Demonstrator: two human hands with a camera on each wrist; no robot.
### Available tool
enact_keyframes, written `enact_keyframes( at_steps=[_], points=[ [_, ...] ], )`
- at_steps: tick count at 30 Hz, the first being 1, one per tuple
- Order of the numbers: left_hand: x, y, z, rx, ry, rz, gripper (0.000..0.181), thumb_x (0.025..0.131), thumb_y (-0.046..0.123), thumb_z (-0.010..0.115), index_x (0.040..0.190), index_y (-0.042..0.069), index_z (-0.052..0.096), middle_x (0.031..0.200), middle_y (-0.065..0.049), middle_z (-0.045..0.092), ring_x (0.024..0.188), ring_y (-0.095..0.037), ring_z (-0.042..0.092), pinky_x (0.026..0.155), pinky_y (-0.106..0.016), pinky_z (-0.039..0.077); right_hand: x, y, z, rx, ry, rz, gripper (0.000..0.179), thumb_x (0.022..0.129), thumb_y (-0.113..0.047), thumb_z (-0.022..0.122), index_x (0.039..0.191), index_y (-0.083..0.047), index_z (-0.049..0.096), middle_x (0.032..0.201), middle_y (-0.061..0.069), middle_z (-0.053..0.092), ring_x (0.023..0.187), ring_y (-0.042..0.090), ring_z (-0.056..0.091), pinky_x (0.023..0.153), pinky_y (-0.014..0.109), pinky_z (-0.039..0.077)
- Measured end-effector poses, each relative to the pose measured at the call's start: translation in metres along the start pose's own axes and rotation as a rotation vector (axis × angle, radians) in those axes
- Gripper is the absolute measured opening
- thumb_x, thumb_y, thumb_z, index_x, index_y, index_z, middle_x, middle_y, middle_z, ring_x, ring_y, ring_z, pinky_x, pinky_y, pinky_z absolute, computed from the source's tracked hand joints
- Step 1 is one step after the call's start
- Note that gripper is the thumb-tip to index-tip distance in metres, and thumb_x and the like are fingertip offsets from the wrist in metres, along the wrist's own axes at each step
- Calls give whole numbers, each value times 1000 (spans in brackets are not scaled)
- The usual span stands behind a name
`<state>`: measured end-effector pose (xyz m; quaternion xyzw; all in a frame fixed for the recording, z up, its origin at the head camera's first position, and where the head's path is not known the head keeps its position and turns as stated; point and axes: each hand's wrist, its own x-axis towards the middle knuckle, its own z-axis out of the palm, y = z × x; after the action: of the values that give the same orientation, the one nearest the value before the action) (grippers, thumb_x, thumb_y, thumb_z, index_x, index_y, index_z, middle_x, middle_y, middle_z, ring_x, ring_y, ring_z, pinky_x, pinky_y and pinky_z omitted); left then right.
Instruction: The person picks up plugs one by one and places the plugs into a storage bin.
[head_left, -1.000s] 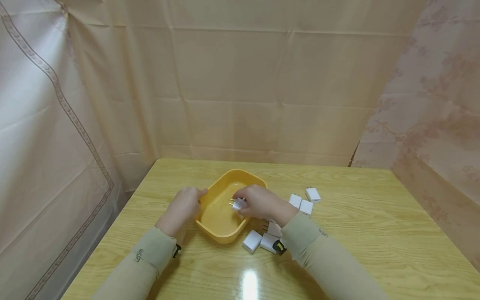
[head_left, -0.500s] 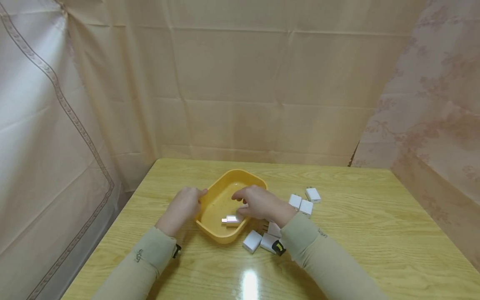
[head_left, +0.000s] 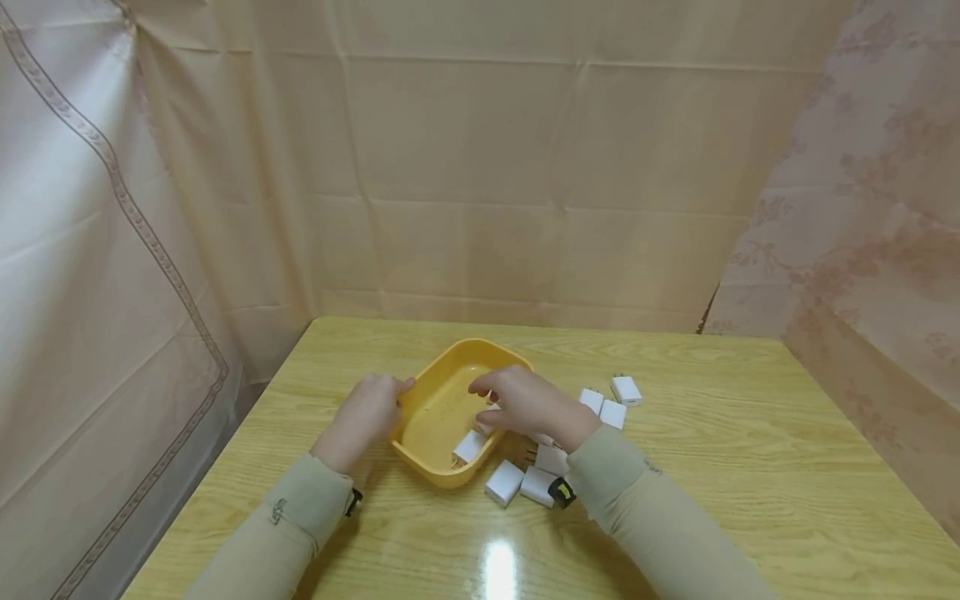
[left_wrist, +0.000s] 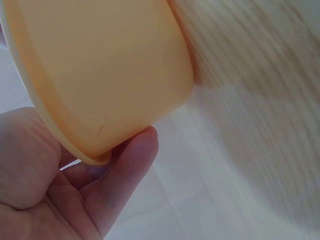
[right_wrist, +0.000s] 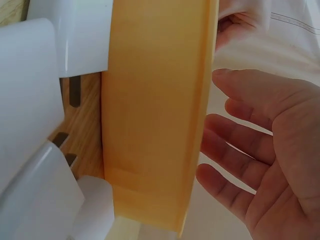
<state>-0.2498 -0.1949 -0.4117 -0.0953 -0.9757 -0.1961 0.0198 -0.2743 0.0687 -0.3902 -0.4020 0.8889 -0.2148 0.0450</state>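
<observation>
A yellow plastic basin [head_left: 435, 412] stands on the table, its long side slanting away. My left hand [head_left: 367, 412] grips its left rim; in the left wrist view the fingers [left_wrist: 125, 180] curl under the lip. Inside, near the front right wall, lies a white plug charger [head_left: 468, 447] with its prongs toward me. Over the right rim hovers my right hand [head_left: 528, 404], fingers loosely bent and parted from the thumb. The right wrist view shows those fingers [right_wrist: 240, 155] beside the rim, holding nothing. Some white shows behind them in the head view, partly hidden.
Several more white chargers lie right of the basin: one [head_left: 505, 483] at the front, one [head_left: 626, 390] farther back, others partly under the right forearm. The wooden table [head_left: 720, 467] reaches back to a beige curtain [head_left: 465, 183]. Cloth also hangs at both sides.
My right hand has let go of a charger, which dropped into the basin and turned to rest near the front right wall. The left hand and basin stay in place.
</observation>
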Motion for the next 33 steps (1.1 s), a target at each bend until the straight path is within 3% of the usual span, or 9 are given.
enact_keyframes(
  at_steps=[14,26,33],
  points=[
    [0,0,0,-4,-1,18,46,91,-12,58,136,0,63,133,-22,63,56,-17,41,49,-26,39,-18,7,-16,-47,63,-14,39,93,-21,75,128,-4,68,124,10,70,105,27,66,90,40,53],
    [1,0,0,2,-7,3,45,92,-11,58,135,1,63,134,-19,63,73,-22,55,56,-28,43,-44,20,-32,-68,145,14,44,90,-23,79,129,-5,68,125,8,69,106,24,64,94,43,52],
    [2,-1,1,-7,-15,5,46,92,-11,57,136,1,62,135,-20,61,61,-20,48,51,-28,41,-59,28,-39,-76,168,41,45,91,-27,78,131,-7,67,127,5,69,108,22,64,95,45,51]
  ],
)
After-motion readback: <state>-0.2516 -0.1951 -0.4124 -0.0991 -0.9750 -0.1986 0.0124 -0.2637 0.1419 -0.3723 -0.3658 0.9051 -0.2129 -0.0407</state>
